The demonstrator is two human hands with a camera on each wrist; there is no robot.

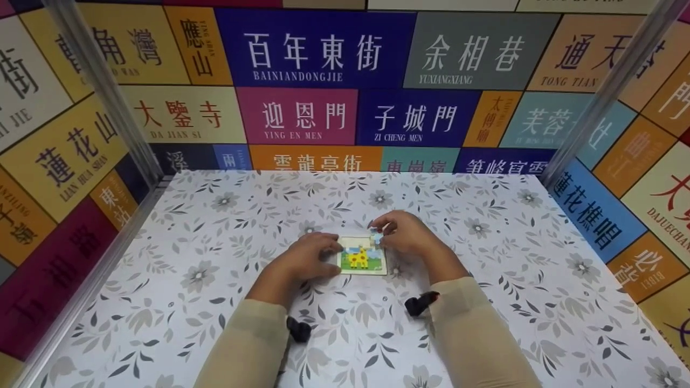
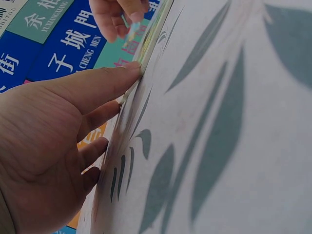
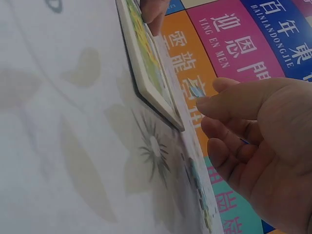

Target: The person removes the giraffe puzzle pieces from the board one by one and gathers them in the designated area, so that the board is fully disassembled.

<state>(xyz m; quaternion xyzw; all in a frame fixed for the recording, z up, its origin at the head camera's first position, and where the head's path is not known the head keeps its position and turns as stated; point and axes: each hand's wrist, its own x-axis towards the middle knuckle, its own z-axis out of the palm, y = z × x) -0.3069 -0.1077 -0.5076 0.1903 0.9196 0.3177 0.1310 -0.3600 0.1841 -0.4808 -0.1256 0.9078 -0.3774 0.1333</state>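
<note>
A small square puzzle board (image 1: pixel 364 271) with a pale frame lies on the patterned tabletop, showing a yellow giraffe (image 1: pixel 358 258) on green. Along its upper part a bare pale recess (image 1: pixel 357 242) shows. My left hand (image 1: pixel 310 256) holds the board at its left side, thumb near the front corner and fingers near the back one. Between thumb and fingertips of my right hand (image 1: pixel 405 234) is a small light-blue puzzle piece (image 3: pixel 196 88), raised above the board's back right corner. In the left wrist view the left thumb (image 2: pixel 102 85) touches the board's edge.
The table (image 1: pixel 215 302) has a white covering printed with grey leaves and flowers. Behind it stands a wall (image 1: pixel 318 48) of coloured panels with lettering. Clear upright posts (image 1: pixel 116 97) rise at the back corners. A small black device (image 1: pixel 420 304) is worn at each wrist.
</note>
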